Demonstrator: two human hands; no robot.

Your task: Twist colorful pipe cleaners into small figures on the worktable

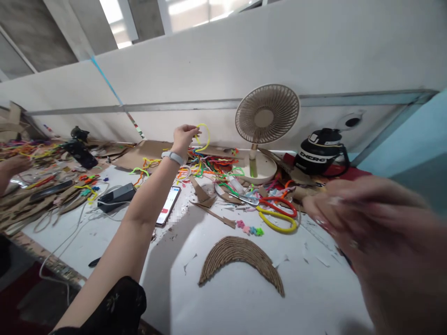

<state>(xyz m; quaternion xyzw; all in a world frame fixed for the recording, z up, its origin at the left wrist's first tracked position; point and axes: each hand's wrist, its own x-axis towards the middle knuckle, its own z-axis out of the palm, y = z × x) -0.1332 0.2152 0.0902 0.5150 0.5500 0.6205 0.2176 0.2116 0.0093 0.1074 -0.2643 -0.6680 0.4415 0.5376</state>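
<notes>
My left hand [186, 136] is raised over the back of the table, its fingers pinched on a thin yellow cord [208, 137] that hangs in a loop. Close to the camera on the right, my right hand [363, 228] is smeared by motion. Its fingers look curled together, and whatever they may hold cannot be made out. A crescent of ribbed brown cardboard [240, 251] lies on the white tabletop between my arms. Beyond it are small coloured flower pieces [249, 229] in a row and scissors [275, 215] with red and yellow handles.
A small fan [267, 114] stands against the wall, with a black jug [319, 153] to its right. Tangled coloured cords [220, 163] and cardboard scraps [202, 195] cover the back. A phone [169, 204] and a black box [117, 197] with a cable lie left. Another person's hand [14, 167] shows far left.
</notes>
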